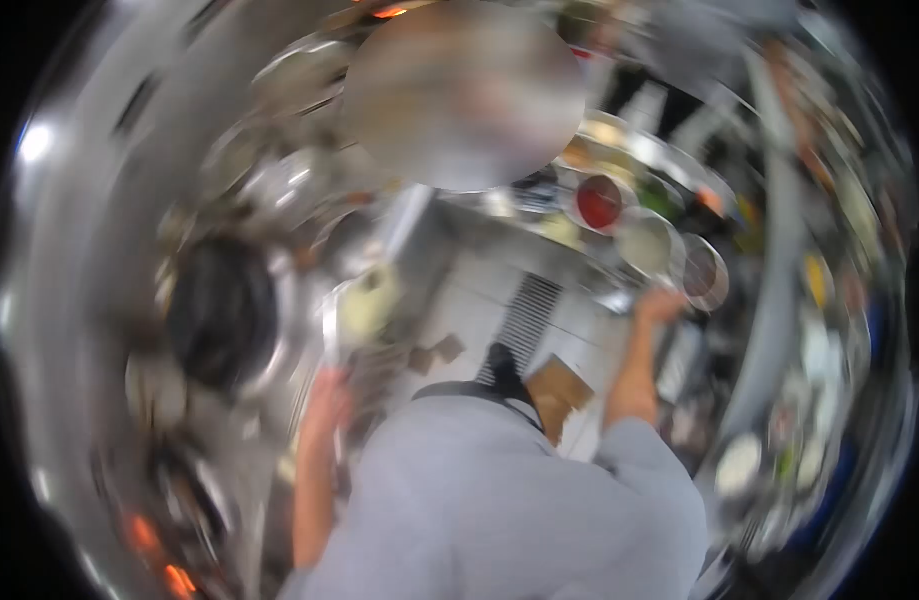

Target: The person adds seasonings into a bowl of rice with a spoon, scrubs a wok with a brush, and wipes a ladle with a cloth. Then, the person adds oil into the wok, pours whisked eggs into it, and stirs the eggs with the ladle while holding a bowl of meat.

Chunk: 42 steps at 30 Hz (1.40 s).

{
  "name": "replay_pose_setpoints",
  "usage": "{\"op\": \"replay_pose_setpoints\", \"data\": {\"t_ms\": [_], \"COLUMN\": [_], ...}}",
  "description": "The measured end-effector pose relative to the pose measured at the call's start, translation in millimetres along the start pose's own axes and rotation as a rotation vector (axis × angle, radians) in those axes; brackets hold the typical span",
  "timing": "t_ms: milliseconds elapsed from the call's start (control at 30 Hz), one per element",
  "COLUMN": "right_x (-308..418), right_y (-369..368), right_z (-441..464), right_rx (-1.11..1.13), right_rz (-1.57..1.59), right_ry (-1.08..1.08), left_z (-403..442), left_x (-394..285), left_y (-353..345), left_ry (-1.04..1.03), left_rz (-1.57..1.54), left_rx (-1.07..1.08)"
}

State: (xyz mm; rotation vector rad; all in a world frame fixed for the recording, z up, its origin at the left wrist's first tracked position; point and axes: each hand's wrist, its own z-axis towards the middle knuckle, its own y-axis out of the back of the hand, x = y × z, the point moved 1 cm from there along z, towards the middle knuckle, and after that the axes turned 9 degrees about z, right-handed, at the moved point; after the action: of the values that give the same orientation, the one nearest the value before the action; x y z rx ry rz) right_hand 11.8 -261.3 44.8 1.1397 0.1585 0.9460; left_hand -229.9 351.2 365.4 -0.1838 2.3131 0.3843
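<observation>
Strong motion blur covers the view. My right hand (662, 303) is at the front of a row of round containers, close to one with pale contents (648, 246) and one with brownish contents (702, 272). Whether it touches or holds either is unclear, as its fingers are smeared. A container of red contents (599, 202) stands a little farther along. On the other side, my left hand (330, 398) is low beside the metal counter edge, its fingers too blurred to read. Nearest to it is a pale yellowish item (370, 302), whose kind I cannot make out.
A large dark round pan (225, 312) sits on the left. Orange flames or glow (180, 580) show at lower left. Cardboard pieces (558, 392) and a drain grate (532, 315) lie on the tiled floor. A metal rail (780, 250) curves along the right.
</observation>
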Motion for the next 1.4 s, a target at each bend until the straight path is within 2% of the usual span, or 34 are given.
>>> {"op": "replay_pose_setpoints", "data": {"t_ms": [33, 67, 100, 133, 167, 200, 233, 267, 300, 367, 400, 433, 467, 533, 567, 600, 633, 700, 733, 800, 833, 867, 900, 933, 967, 1000, 1033, 1100, 1200, 1333, 1400], "right_x": [-18.4, 1.4, 3.8, -5.3, -0.1, 48.8, 14.3, 19.7, 23.4, 19.6, 121.0, 169.9, 235.0, 332.2, 362.5, 379.7, 389.9, 412.7, 416.5, 405.2, 397.8, 391.8, 384.7, 379.6, 377.2, 373.7, 374.6, 377.3, 378.5, 382.4, 388.3], "right_y": [-33.8, -23.0, -19.8, -31.8, -26.9, 56.2, 25.2, 35.1, 27.9, -15.6, 96.9, 119.4, 188.8, 299.4, 338.6, 362.6, 365.7, 369.5, 374.9, 379.1, 379.2, 360.4, 341.7, 326.1, 322.6, 317.2, 318.6, 321.1, 305.9, 283.3, 270.2], "right_z": [6.0, -3.8, -4.6, -9.3, -15.2, -16.3, -26.5, -37.4, -56.6, -99.6, -122.8, -158.0, -185.3, -229.5, -253.2, -269.3, -270.7, -271.8, -275.8, -280.3, -279.9, -288.6, -298.9, -308.8, -315.4, -321.6, -328.1, -341.9, -369.0, -386.8, -392.1], "right_rx": [0.449, 0.195, 0.303, 0.222, 0.112, 0.371, 0.315, 0.344, 0.354, 0.200, 0.839, 1.166, 1.501, 1.865, 2.247, 2.621, 2.632, 2.932, 2.934, 2.343, 2.036, 1.726, 1.715, 1.498, 1.267, 1.219, 1.219, 1.084, 1.048, 1.094, 1.198], "right_rz": [-0.496, 0.074, 0.158, 0.306, 0.275, 0.298, 0.270, 0.146, 0.162, 0.787, 0.870, 1.184, 1.342, 1.514, 1.611, 1.646, 1.620, 1.376, 1.359, 1.243, 1.174, 1.091, 1.082, 1.117, 1.137, 1.004, 0.998, 0.909, 0.781, 0.768, 0.859], "right_ry": [0.377, -0.054, -0.056, -0.099, -0.078, -0.299, -0.006, -0.066, -0.048, 0.076, -0.267, -0.242, -0.075, 0.600, 0.342, 0.019, 0.048, 0.170, 0.199, 0.542, 0.656, 0.895, 0.887, 1.118, 1.336, 1.403, 1.406, 1.556, 1.605, 1.542, 1.479], "left_z": [-0.6, -14.2, -18.6, -17.3, -13.5, -11.9, -14.0, -12.0, -7.3, -4.5, -3.4, 3.6, 14.0, 33.9, 36.2, 21.8, 27.2, 45.1, 31.1, 11.8, 19.0, 18.5, 20.1, 22.2, 23.4, 25.4, 22.9, 25.1, 37.4, 67.9, 90.3], "left_x": [-1.6, -16.4, -22.5, -17.7, -11.4, -7.2, -6.2, -10.9, -15.5, -31.9, -39.2, -48.1, -61.1, -94.6, -108.9, -128.0, -123.6, -111.6, -95.4, -37.6, 1.8, 33.0, 61.9, 83.2, 93.3, 101.3, 100.9, 94.9, 89.9, 91.8, 90.7], "left_y": [-1.1, -7.3, -6.4, -4.1, -1.2, 2.0, 4.3, 6.1, 9.5, 20.2, 26.0, 30.0, 33.4, 33.5, 31.5, 36.3, 42.9, 64.3, 88.1, 135.3, 158.6, 178.2, 195.9, 209.3, 217.7, 225.2, 229.6, 237.1, 253.8, 267.0, 269.9], "left_ry": [0.023, 0.027, -0.013, -0.044, -0.077, -0.111, -0.109, -0.150, -0.193, -0.270, -0.335, -0.437, -0.544, -0.795, -0.814, -0.899, -0.910, -0.982, -1.100, -0.982, -0.923, -0.794, -0.706, -0.614, -0.614, -0.673, -0.731, -0.714, -0.740, -0.743, -0.750], "left_rz": [0.013, 0.001, -0.027, 0.000, -0.052, -0.086, -0.104, -0.001, 0.100, 0.027, -0.030, -0.139, -0.244, -0.341, -0.368, -0.240, -0.261, 0.087, 0.474, 0.636, 0.601, 0.631, 0.689, 0.744, 0.736, 0.790, 0.845, 0.803, 0.771, 0.798, 0.843], "left_rx": [-0.024, -0.015, 0.027, -0.001, -0.001, 0.025, -0.015, -0.058, -0.094, -0.141, -0.164, -0.128, -0.087, -0.053, -0.016, 0.054, 0.041, -0.368, -0.740, -1.142, -1.301, -1.416, -1.399, -1.385, -1.380, -1.334, -1.287, -1.268, -1.225, -1.098, -1.115]}}
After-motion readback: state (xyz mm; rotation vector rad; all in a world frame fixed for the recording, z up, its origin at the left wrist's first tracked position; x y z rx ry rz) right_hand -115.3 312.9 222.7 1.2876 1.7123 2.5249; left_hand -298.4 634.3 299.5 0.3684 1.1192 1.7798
